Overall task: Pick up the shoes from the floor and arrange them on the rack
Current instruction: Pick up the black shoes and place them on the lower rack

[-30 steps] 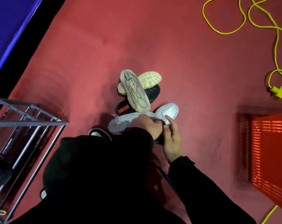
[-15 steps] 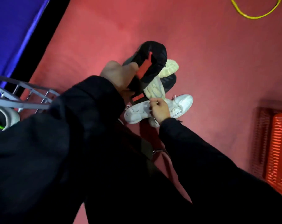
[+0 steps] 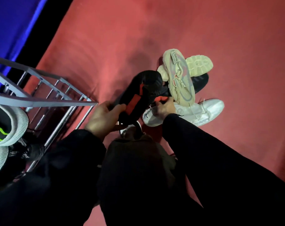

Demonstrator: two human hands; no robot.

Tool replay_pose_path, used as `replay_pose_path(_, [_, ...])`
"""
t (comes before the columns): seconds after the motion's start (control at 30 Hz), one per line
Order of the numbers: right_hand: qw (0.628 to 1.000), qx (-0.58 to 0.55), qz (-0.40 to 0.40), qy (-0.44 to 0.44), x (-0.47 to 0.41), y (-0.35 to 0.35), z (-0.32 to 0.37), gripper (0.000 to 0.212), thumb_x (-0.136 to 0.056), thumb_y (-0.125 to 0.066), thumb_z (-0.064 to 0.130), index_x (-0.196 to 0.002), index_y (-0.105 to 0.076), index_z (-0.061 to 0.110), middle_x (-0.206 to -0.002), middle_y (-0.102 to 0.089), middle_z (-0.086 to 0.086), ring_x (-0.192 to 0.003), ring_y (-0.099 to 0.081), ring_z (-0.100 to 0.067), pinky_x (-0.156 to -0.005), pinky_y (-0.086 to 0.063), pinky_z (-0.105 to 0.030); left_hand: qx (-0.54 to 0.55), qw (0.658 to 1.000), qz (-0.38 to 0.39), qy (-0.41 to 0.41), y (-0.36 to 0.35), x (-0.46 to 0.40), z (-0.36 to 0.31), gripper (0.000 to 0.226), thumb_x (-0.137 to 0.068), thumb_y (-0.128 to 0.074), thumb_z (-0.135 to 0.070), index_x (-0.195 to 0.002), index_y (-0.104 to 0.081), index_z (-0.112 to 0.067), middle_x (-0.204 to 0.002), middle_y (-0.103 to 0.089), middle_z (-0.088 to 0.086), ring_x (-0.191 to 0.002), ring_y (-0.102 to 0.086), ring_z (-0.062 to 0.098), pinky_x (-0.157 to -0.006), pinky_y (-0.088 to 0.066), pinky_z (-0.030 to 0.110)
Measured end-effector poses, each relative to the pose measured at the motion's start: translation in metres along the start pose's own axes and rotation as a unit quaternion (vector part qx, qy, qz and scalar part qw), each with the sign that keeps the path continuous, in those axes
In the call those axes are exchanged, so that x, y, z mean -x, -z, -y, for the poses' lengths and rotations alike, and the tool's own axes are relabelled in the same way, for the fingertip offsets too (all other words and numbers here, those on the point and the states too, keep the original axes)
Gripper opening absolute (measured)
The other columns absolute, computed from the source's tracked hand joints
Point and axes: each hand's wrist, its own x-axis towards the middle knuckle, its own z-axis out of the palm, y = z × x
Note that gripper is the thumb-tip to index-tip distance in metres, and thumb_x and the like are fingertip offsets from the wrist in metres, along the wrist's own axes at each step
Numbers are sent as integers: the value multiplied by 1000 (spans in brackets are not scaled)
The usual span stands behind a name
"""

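Observation:
My left hand (image 3: pixel 104 116) grips a black shoe with a red stripe (image 3: pixel 138 92) and holds it above the red floor, just right of the metal rack (image 3: pixel 45 103). My right hand (image 3: pixel 164 106) reaches into the pile, fingers curled on the red heel of a second black shoe (image 3: pixel 201 79), which lies under a beige shoe (image 3: pixel 179 79). Another beige shoe (image 3: pixel 199 64) lies sole up behind it. A white pair (image 3: pixel 205 111) lies below the pile, partly under my right hand.
Grey shoes with a neon green stripe (image 3: pixel 8 126) sit on the rack at the left edge. A blue wall (image 3: pixel 11 22) runs behind the rack. My dark knee and sleeves fill the lower frame. Bare red carpet lies beyond the pile.
My left hand lifted the black shoe out of the pile and brought it down toward the rack. My right hand moved from the white shoe to the second black shoe. The view swung left.

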Motion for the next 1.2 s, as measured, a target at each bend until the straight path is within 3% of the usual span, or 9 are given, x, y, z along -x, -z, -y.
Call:
replay_pose_path(0.07, [998, 34, -1, 56, -1, -8, -7, 11, -91, -56, 32, -81, -55, 34, -83, -66, -5, -84, -69, -33, -84, -59, -48, 19, 1000, -10, -3, 4, 2, 10, 9, -98, -56, -15, -99, -58, -6, -87, -58, 15, -75, -62, 23, -75, -60, 45])
replay_pose_path(0.13, [997, 13, -13, 72, 3, -15, -6, 27, -96, -53, 30, -70, -46, 31, -67, -54, 3, -67, -57, -23, -74, -52, -40, 33, 999, -29, -14, 7, 7, 15, 8, -98, -55, -14, -94, -58, -8, -83, -59, 15, -67, -64, 18, -72, -60, 41])
replay_pose_path(0.23, [995, -46, -56, 65, 33, -6, 12, 6, -98, -52, 26, -92, -54, 25, -85, -62, 1, -87, -66, -26, -85, -48, -38, 75, 995, -56, -19, 7, 18, 18, 10, -99, -52, -14, -96, -55, -5, -82, -62, 17, -61, -68, 15, -68, -59, 37])
replay_pose_path(0.33, [998, -21, -50, 33, 22, 7, 12, 46, -95, -59, 18, -138, -45, 11, -121, -65, -9, -115, -61, -27, -106, -44, -36, 106, 992, -69, -22, 9, 21, 24, 17, -98, -53, -15, -102, -55, 2, -86, -66, 20, -77, -68, 27, -69, -60, 39])
replay_pose_path(0.5, [999, -52, -6, 7, -59, -2, -40, 30, -78, -64, 32, -101, -71, 14, -91, -74, -11, -93, -72, -36, -97, -56, -53, 116, 991, -63, -18, 14, 17, 32, 16, -98, -53, -14, -101, -57, 1, -86, -66, 20, -78, -67, 27, -61, -60, 34])
replay_pose_path(0.67, [995, -58, -73, 39, -36, 0, -21, 62, -92, -62, 52, -142, -57, 16, -138, -65, -9, -131, -59, -28, -115, -42, -41, 94, 994, -39, -26, 17, 14, 37, 11, -99, -52, -12, -91, -60, -10, -75, -64, 8, -67, -65, 17, -59, -59, 31])
replay_pose_path(0.73, [995, -52, -77, 40, -48, -8, -31, 71, -77, -58, 77, -125, -65, 25, -119, -74, -11, -114, -69, -33, -104, -53, -50, 90, 995, -33, -28, 18, 10, 40, 10, -98, -53, -13, -95, -61, -9, -78, -63, 11, -72, -64, 20, -64, -60, 34])
replay_pose_path(0.9, [991, 18, -124, 47, -17, 7, 3, 27, -96, -64, 23, -112, -67, 2, -107, -74, -18, -104, -69, -33, -94, -53, -38, 102, 994, -41, -24, 14, 7, 43, 10, -99, -54, -13, -93, -62, -11, -81, -63, 10, -72, -63, 20, -66, -59, 36])
replay_pose_path(1.2, [958, -220, -109, 144, 27, 21, 28, 10, -87, -56, 30, -76, -57, 29, -83, -64, -6, -84, -62, -24, -83, -54, -50, 145, 987, -52, -34, 7, 3, 40, 13, -99, -52, -13, -91, -62, -10, -81, -67, 10, -61, -68, 8, -75, -59, 41])
